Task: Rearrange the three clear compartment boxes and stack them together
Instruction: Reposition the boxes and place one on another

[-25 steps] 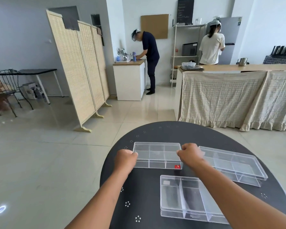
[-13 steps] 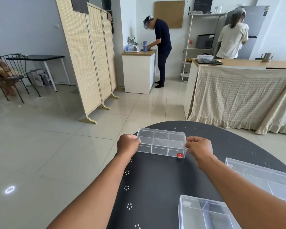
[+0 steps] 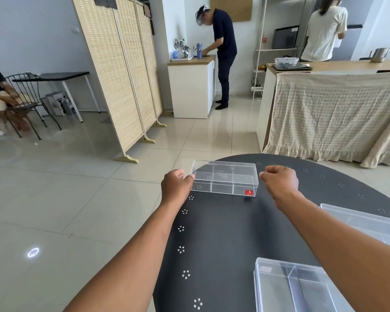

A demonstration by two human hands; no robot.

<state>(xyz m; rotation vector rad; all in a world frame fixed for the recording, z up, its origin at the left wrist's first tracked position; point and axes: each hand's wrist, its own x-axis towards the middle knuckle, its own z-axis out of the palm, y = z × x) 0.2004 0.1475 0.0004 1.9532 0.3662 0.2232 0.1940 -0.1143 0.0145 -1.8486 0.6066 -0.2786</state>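
A clear compartment box with a red sticker [image 3: 224, 180] lies at the far left rim of the round black table [image 3: 223, 233], its left end reaching past the rim. My left hand [image 3: 177, 186] is curled against the box's left end, thumb on the top corner. My right hand [image 3: 279, 182] is curled just off the right end, with a thin gap showing. A second clear box [image 3: 367, 221] is cut off by the right edge. A third clear box [image 3: 302, 287] sits at the bottom, near my right forearm.
Tiled floor drops away left of the table. Beyond stand a woven folding screen [image 3: 122, 75], a cloth-draped counter [image 3: 336, 113] and a white cabinet [image 3: 191, 86]. Two people stand at the back and a third sits at far left.
Both hands carried the red-sticker box away from the other two boxes to the table's far left rim. My right hand has come slightly off its end. The view swung up and left.
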